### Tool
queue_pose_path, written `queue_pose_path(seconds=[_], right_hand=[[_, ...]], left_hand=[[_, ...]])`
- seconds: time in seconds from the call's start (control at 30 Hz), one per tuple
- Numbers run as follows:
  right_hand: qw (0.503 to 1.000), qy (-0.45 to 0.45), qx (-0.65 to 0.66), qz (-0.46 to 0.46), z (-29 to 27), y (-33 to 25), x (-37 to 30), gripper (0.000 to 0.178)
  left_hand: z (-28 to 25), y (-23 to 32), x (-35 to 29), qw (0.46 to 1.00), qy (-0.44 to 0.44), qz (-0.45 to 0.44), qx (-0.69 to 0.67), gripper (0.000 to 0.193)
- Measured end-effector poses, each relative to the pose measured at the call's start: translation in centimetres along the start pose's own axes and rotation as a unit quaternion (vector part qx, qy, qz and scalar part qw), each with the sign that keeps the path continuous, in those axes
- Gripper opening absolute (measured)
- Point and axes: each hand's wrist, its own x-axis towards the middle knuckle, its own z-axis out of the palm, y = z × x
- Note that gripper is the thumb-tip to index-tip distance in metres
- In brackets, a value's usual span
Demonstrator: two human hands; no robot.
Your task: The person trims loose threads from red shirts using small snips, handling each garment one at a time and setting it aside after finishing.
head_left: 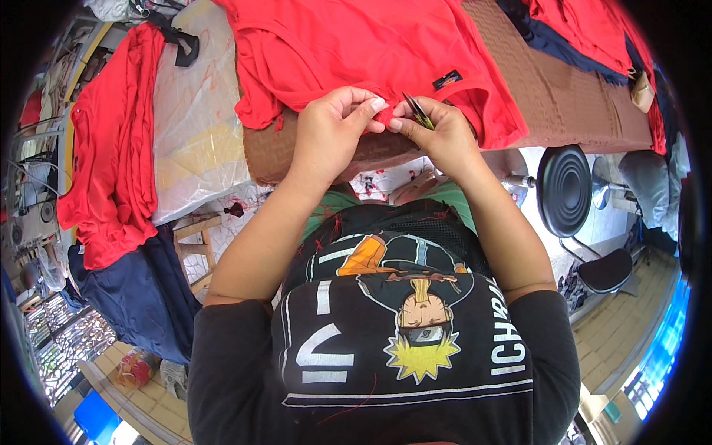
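Observation:
A red garment (356, 52) lies spread over the brown-covered table, with a small dark label (447, 79) near its neckline. At the near edge of the cloth, my left hand (337, 126) pinches a bunched bit of the red fabric between thumb and fingers. Close beside it, my right hand (443, 135) has its thumb and fingertips closed against the same fold. A pair of thread snips (417, 111) is tucked in the right hand, their dark pointed blades sticking up and away from me. The ends of the snips are hidden in the palm.
Folded red garments (119, 141) hang at the left over dark blue cloth (141, 297), beside a plastic-covered surface (196, 111). More red garments (586, 33) lie at the far right of the brown table (549, 96). A round black stool (565, 191) stands at the right.

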Motion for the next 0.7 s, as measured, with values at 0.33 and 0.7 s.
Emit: queue_pose_path(seconds=[0.33,0.7], right_hand=[[0.903,0.077,-0.358,-0.227,-1.3,-4.2,-1.8,0.018],[0.828,0.065,-0.459,-0.315,-0.6,-4.4,-1.5,0.012]], left_hand=[[-0.7,0.3,0.6,1.000,-0.029,-0.002,0.008,0.022],[-0.6,0.8,0.3,0.999,-0.038,0.010,0.006,0.021]])
